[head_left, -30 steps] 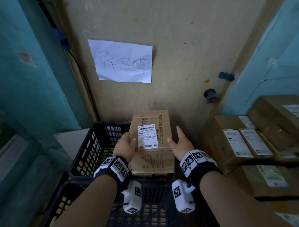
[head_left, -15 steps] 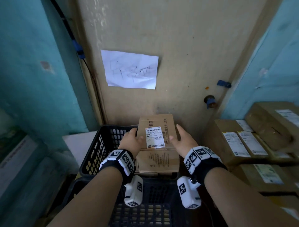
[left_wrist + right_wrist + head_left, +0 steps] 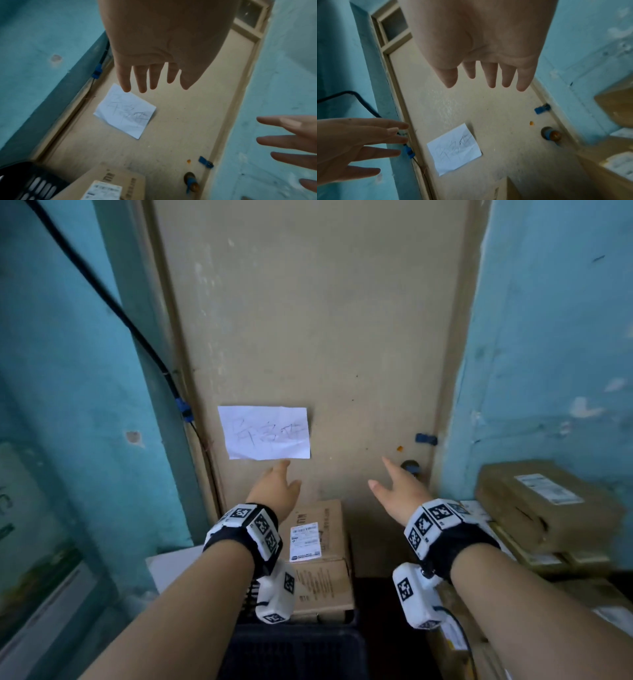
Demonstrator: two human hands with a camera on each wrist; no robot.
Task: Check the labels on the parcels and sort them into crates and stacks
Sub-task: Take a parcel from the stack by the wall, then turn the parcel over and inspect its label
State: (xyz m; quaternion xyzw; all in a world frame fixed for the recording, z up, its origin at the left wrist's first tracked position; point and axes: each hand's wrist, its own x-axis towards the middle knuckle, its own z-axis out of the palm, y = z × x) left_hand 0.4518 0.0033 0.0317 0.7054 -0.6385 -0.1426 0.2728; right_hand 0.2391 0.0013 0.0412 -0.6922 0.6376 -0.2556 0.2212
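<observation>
Three views of one doorway corner: head, left wrist, right wrist.
The head camera looks forward and down past both forearms at the far door (image 3: 308, 337). Each wrist camera looks along its own palm, close, toward that door; all three share the white paper note (image 3: 265, 433) (image 3: 125, 111) (image 3: 453, 148) on it.

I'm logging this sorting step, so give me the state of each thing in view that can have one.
Left hand: open, fingers straight, holding nothing.
Right hand: open, fingers spread, holding nothing.
Parcel: released, label up, standing against the door in the far black crate.
Door: closed.
Paper note: stuck flat on the door.
Boxes on the right: stacked, labels up.
</observation>
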